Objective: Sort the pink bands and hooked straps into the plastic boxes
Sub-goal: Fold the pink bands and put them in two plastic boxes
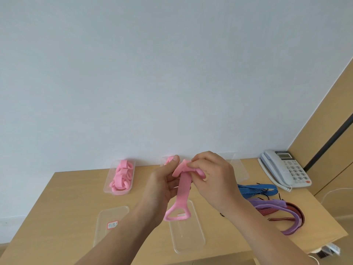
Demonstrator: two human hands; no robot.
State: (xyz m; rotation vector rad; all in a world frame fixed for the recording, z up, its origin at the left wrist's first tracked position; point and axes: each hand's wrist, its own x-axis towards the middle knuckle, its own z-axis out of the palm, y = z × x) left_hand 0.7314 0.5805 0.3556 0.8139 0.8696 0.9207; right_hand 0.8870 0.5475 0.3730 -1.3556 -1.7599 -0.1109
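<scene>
So, head cam, the only view I've got: I had one pink band (184, 185) up in the air in front of me, over the middle of the desk (76, 197). My left hand (164, 186) was curled around its upper part with the thumb up. My right hand (215, 180) was pinching the top end, which was folded over on itself. My guess is I was rolling it up, since the ones in the far-left plastic box (106, 185) were all coiled and a flat band looked too long to fit otherwise. Holding it off the desk let the rest dangle free instead of dragging.

The long axis was close to vertical, leaning a bit left at the bottom. The triangular loop handle (174, 218) pointed down, hanging above a clear plastic box (198, 240), and the other end was up in my fingers.

Another clear box with a red label (114, 213) sat at lower left. One more box (163, 161) was half hidden behind my hands with something pink in it, couldn't tell what. The hooked straps (275, 205), blue, purple and dark red, lay in a loose pile on the right near a desk phone (284, 169), not boxed yet.
</scene>
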